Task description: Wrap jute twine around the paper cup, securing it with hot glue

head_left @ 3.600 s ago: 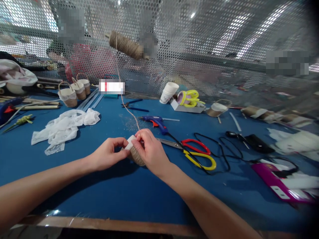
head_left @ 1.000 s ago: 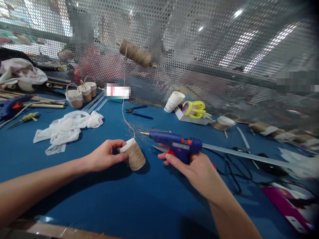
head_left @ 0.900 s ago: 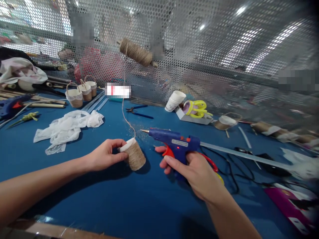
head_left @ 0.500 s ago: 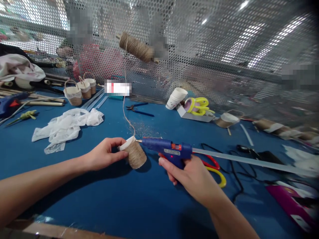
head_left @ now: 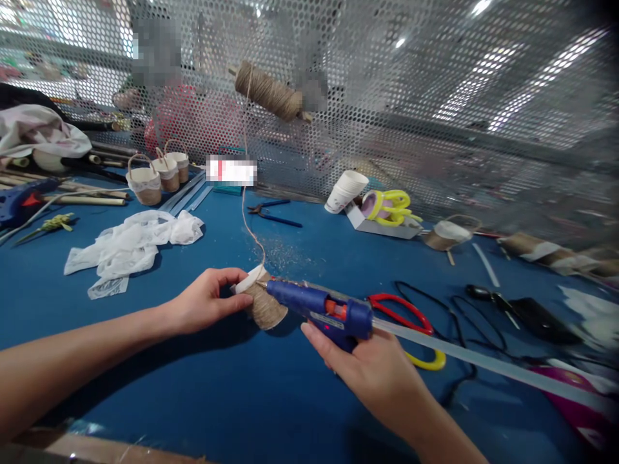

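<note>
My left hand (head_left: 213, 298) is closed on the white rim of a paper cup (head_left: 267, 310), which lies tilted on its side and is mostly wrapped in brown twine. From the cup, a strand of twine (head_left: 244, 209) runs up to a spool (head_left: 268, 93) on the mesh panel. Wrapped round the handle of a blue glue gun (head_left: 314, 303), my right hand (head_left: 372, 364) holds it level. Its metal nozzle is at the twine just below the cup's rim. A long translucent glue stick (head_left: 459, 351) sticks out of the gun's back.
White lace (head_left: 140, 248) lies at left, behind it several twine-covered baskets (head_left: 145, 187). Pliers (head_left: 275, 212) rest at the back, stacked paper cups (head_left: 345, 191) to their right. Scissors (head_left: 403, 309) and black cable (head_left: 452, 316) lie beyond my right hand. Another glue gun (head_left: 24, 203) sits far left.
The glue gun's nozzle has moved slightly left and down along the cup's twine, and the gun's back end has dipped. My left hand still holds the cup in nearly the same place.
</note>
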Action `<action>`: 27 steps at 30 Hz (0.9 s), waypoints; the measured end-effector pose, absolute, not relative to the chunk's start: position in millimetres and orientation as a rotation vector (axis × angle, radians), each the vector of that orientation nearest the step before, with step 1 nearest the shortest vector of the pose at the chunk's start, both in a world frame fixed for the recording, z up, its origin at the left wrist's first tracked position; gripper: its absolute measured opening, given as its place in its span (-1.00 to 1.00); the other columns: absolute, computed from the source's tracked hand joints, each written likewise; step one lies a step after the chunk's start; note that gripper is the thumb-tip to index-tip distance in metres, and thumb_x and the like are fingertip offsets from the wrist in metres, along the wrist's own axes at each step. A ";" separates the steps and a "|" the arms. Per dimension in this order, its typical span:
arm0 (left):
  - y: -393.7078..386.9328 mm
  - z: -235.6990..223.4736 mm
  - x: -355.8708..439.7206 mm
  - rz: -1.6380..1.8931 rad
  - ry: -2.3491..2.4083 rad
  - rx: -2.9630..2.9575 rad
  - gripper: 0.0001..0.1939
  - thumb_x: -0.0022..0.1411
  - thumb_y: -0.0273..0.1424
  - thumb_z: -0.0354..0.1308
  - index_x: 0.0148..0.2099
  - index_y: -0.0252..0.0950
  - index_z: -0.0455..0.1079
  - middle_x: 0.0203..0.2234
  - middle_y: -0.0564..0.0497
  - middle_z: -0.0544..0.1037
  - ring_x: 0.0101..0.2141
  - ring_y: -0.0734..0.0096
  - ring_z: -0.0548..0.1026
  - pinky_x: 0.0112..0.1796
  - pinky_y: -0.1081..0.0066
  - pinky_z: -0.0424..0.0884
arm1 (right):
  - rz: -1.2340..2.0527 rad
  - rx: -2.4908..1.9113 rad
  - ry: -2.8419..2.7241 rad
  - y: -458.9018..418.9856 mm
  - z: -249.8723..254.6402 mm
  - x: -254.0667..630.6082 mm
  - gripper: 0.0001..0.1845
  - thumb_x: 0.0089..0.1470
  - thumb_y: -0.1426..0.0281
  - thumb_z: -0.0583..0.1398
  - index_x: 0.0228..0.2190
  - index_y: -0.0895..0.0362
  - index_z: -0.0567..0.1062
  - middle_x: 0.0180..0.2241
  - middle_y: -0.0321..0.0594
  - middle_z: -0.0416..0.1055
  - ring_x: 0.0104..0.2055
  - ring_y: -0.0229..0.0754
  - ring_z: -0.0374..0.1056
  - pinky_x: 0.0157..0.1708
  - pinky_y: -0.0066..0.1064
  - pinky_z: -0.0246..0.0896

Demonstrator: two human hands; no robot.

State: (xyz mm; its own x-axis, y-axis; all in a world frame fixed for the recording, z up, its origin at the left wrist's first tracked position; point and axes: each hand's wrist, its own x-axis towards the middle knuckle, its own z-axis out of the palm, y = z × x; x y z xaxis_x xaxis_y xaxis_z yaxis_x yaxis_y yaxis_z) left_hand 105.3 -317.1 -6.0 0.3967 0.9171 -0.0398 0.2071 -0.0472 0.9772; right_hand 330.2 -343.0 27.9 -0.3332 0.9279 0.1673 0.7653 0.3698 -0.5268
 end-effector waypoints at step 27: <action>-319.4 -2.9 104.2 0.832 1.005 1.692 -0.71 0.14 -0.44 0.06 -0.06 -0.37 0.32 -0.15 -0.10 0.49 -0.15 0.30 0.41 -0.09 0.34 0.27 | 0.308 -1.261 -2.236 -342.2 11.9 342.1 -0.75 0.00 0.19 0.09 -0.43 -0.04 0.55 -0.59 -0.16 0.45 -0.23 0.02 0.41 -0.21 -0.15 0.31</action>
State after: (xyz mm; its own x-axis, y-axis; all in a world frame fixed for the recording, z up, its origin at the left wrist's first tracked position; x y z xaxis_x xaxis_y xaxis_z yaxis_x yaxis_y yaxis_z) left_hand 104.2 -319.4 -2.9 0.4274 0.9008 0.0766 0.2430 -0.1961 0.9500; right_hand 342.1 -342.2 11.9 -0.4095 0.8430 0.3487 0.7171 0.5338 -0.4481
